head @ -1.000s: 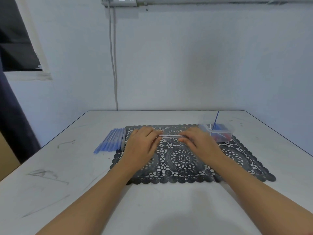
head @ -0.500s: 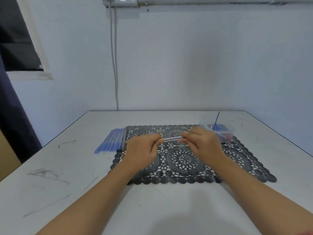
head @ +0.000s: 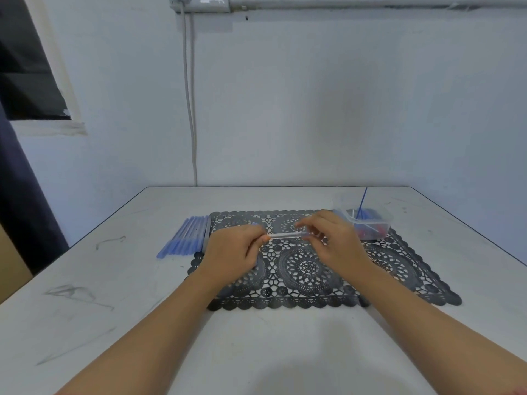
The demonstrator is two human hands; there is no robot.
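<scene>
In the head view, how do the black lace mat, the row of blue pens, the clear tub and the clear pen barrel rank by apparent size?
1. black lace mat
2. row of blue pens and clear tub: about alike; the tub is partly hidden
3. clear pen barrel

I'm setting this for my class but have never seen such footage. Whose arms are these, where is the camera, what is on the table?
No machine here: a person wears a camera on the head, so you look down at their bare arms. The left hand and right hand each pinch one end of a clear pen barrel above a black lace mat on a table. Left of the mat lies a row of blue pens. On its far right corner stands a clear tub of blue and red parts, a blue refill sticking up.
</scene>
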